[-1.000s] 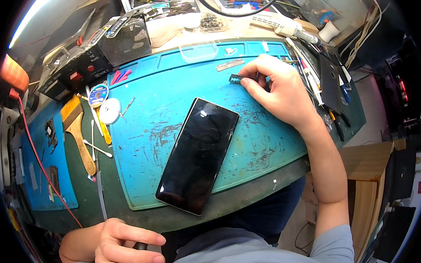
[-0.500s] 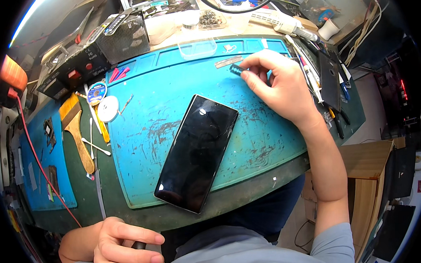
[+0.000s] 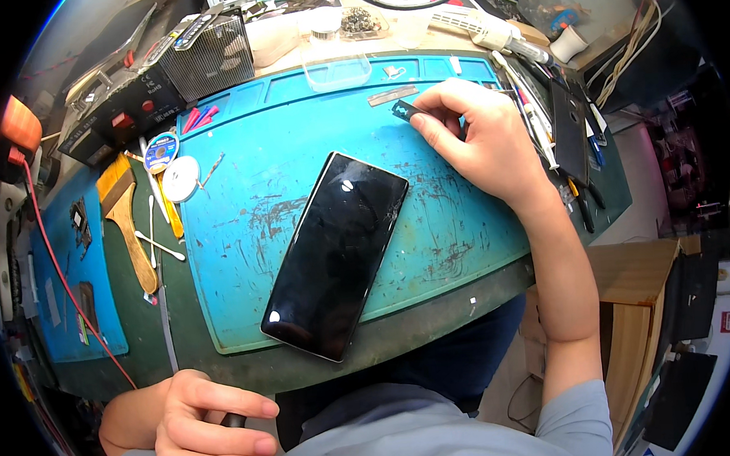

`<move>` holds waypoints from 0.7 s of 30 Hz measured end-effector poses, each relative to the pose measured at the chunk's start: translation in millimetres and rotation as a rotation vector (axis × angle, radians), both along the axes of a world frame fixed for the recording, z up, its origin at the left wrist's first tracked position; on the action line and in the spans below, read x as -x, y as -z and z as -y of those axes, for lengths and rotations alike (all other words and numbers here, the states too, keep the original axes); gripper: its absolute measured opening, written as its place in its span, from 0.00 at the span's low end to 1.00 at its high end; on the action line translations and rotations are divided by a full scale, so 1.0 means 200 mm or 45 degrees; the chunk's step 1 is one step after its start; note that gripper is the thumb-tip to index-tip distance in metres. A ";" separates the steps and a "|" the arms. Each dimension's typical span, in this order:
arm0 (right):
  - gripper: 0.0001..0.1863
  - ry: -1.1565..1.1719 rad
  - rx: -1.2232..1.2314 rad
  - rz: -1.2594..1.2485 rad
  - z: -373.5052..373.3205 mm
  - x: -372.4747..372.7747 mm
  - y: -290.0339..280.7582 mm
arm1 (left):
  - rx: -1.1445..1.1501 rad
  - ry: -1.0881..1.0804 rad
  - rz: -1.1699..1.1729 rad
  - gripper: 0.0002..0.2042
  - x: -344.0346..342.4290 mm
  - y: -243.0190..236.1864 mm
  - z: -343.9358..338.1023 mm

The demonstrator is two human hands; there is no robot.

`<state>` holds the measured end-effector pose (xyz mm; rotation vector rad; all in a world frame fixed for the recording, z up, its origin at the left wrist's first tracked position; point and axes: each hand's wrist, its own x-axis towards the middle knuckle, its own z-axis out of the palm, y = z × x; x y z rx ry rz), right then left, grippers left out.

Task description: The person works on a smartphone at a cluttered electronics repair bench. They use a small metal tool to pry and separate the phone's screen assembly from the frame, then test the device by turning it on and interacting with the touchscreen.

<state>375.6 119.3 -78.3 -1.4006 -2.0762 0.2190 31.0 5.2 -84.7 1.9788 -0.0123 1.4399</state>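
Observation:
A black smartphone (image 3: 335,254) lies face up and slanted on the blue work mat (image 3: 242,209). My right hand (image 3: 475,137) hovers over the mat's far right part, thumb and forefinger pinching a small dark flat part (image 3: 403,109). A grey metal strip (image 3: 392,95) lies just beyond it in the mat's tray row. My left hand (image 3: 198,427) is down at the near edge below the bench, fingers curled round a thin dark handle (image 3: 235,419) whose kind I cannot tell.
At the left lie a wooden-handled brush (image 3: 127,218), cotton swabs (image 3: 158,241), a white tape roll (image 3: 181,179) and pink picks (image 3: 197,119). A black unit with a grille (image 3: 207,55) stands behind. Tools (image 3: 573,137) crowd the right edge. A red wire (image 3: 66,282) runs down the left.
My right hand has lifted the small dark part and shifted it slightly left and farther away. The phone and my left hand have kept their places.

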 end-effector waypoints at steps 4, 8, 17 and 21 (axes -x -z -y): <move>0.07 0.004 -0.052 0.008 0.00 -0.01 0.01 | 0.061 0.245 -0.218 0.24 0.08 -0.08 -0.03; 0.07 0.008 -0.044 0.002 0.00 0.00 0.01 | 0.074 0.133 -0.122 0.24 0.06 -0.06 -0.01; 0.07 0.022 -0.049 -0.001 0.00 -0.01 0.01 | 0.081 0.137 -0.152 0.22 0.06 -0.06 0.02; 0.08 0.023 -0.068 0.005 0.00 -0.01 0.00 | 0.138 0.141 -0.198 0.22 0.07 -0.09 0.03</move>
